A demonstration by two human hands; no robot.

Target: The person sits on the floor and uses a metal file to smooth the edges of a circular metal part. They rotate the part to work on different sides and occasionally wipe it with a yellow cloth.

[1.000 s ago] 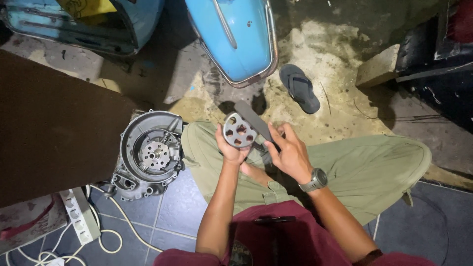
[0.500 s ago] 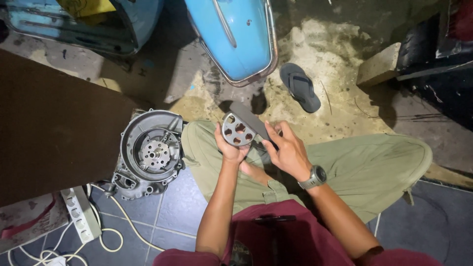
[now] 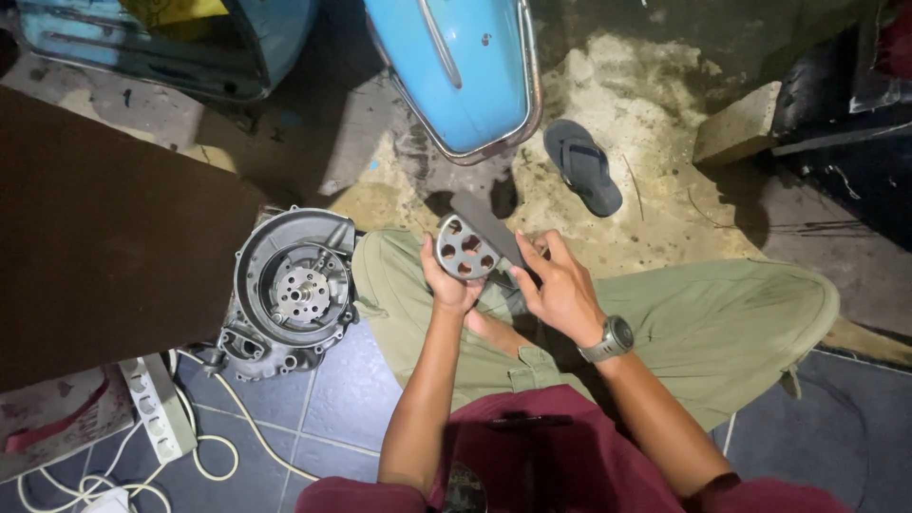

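Our left hand (image 3: pixel 448 285) is clenched on a round metal disc (image 3: pixel 465 247) with several holes, holding it up over the left knee, face toward us. Our right hand (image 3: pixel 560 290) pinches a flat dark strip (image 3: pixel 489 226), maybe a file or abrasive, can't tell, and lays it across the disc's upper right edge.

Change over the last second: small. The disc sits at much the same height and tilt; the strip has moved a bit along the rim and the right fingers have shifted with it. Both grips read the same as before. We read that as mid-stroke working of the disc edge, not a regrip.

Outward: we're sitting cross-legged in green trousers (image 3: pixel 703 313), watch (image 3: pixel 616 337) on the right wrist. An engine casing (image 3: pixel 290 290) with a round hub lies on the tiled floor just beside the left knee, untouched. A power strip (image 3: pixel 157 404) and white cable sit further left. Ahead: a blue scooter panel (image 3: pixel 456 66), a dark sandal (image 3: pixel 582 166), a block (image 3: pixel 736 128).
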